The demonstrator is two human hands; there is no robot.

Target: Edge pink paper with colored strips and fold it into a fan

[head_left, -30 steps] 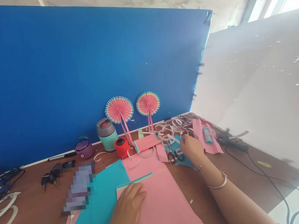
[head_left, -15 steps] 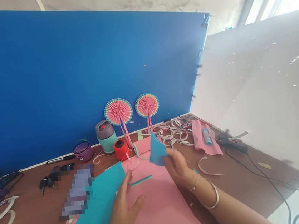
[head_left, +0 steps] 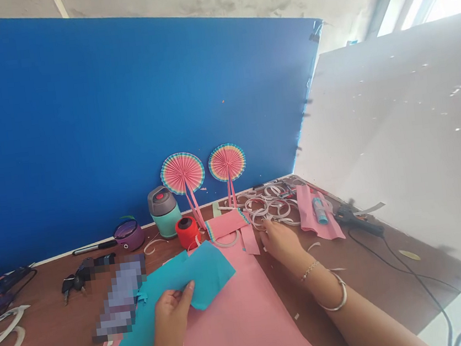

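My left hand [head_left: 173, 310] pinches a piece of blue paper [head_left: 212, 272], thumb on top, above the large pink sheet [head_left: 239, 322] and a larger blue sheet [head_left: 137, 344]. Over the brown table, my right hand [head_left: 282, 240] is closed with its fingers curled downward, beside the white paper rings [head_left: 256, 206]. What its fingertips hold, if anything, is hidden. Just left of that hand lies a small pink paper strip [head_left: 250, 240]. Behind it is a folded pink paper piece [head_left: 227, 224] with striped ends.
Two round pleated paper fans [head_left: 183, 173] lean on the blue board. A turquoise flask [head_left: 166, 213], a red container [head_left: 188, 233] and a purple pot [head_left: 129, 235] stand at the back. Keys [head_left: 74, 282] lie left; a glue gun [head_left: 359, 222] with its cable lies right.
The blue paper has passed from my right hand to my left and come down to the lower left. My right hand has moved slightly right. The narrow striped strip on the pink sheet no longer shows.
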